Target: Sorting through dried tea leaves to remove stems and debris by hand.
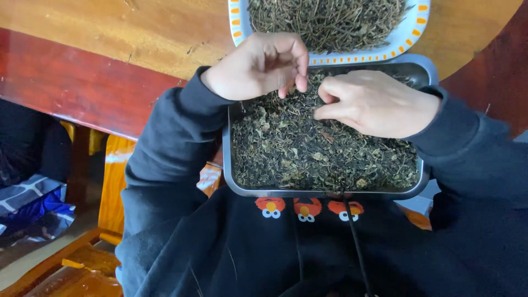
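A rectangular metal tray (226, 165) full of dried green leaves (308, 154) rests against my dark sweatshirt at the table's edge. My left hand (258, 66) hovers over the tray's far left corner, fingers curled and pinched together on what looks like a thin stem. My right hand (374, 102) lies over the far right part of the tray, thumb and fingers pinched on the leaves. The two hands nearly meet above the leaves. What exactly each pinch holds is too small to tell.
Beyond the tray stands a white plate (407, 38) with an orange dashed rim, heaped with dried stems (330, 22). Both sit on a round wooden table (137, 38) with a dark red edge. A wooden chair (110, 192) and blue cloth (33, 203) are at lower left.
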